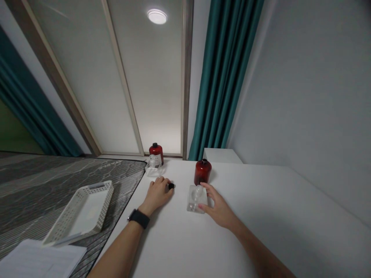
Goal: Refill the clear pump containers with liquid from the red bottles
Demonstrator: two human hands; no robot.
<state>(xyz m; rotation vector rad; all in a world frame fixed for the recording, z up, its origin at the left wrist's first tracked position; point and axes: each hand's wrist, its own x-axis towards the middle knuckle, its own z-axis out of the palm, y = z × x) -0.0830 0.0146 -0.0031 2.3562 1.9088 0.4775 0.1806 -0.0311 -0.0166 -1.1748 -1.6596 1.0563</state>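
My left hand (159, 195) rests low over the white table, with a black bottle cap (171, 186) between its thumb and fingers. A clear plastic tray (193, 200) lies in front of a dark red bottle (203, 172). My right hand (218, 208) reaches over the tray's right side, thumb and fingers curled on it. Small clear pieces sit in the tray, too indistinct to name. The bottle stands upright behind the tray, a dark ring at its neck.
At the table's far left edge stands another red bottle (159, 151) with a black top and a label, a clear container (152, 170) before it. On the grey striped surface to the left lie a white perforated basket (106, 206) and paper sheets (37, 260).
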